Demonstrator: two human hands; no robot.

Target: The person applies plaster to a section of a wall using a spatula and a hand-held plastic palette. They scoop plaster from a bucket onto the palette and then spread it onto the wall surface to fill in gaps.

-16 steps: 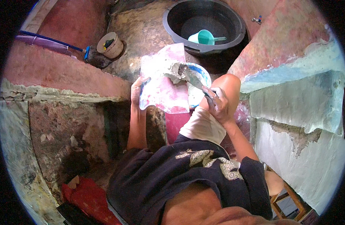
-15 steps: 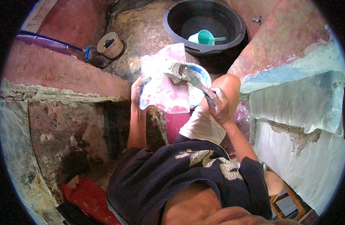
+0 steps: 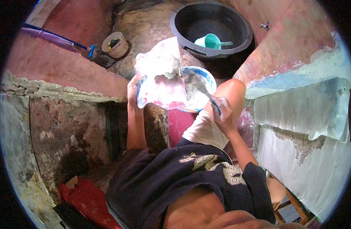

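Note:
My left hand (image 3: 132, 92) grips the left edge of a pinkish-white flat sheet (image 3: 164, 95), held tilted over the left part of a bowl. A lump of pale grey paste (image 3: 168, 69) sits on the sheet. The blue-and-white rimmed bowl (image 3: 211, 82) has whitish paste inside, and the sheet hides its left side. Closed around the dark handle of a putty knife (image 3: 204, 91) is my right hand (image 3: 224, 113), beside my raised knee. The knife's blade reaches into the bowl, its tip blurred against the paste.
A large black tub (image 3: 179, 36) with a turquoise dipper (image 3: 210, 41) stands ahead. A small pail (image 3: 120, 49) and a blue-handled broom (image 3: 101, 57) are at the far left. Low walls (image 3: 297, 107) flank me, and a tap (image 3: 264, 26) juts from the right wall.
The putty knife has come off the sheet and down into the bowl, leaving paste on the sheet. My left hand and the sheet have shifted slightly left and up.

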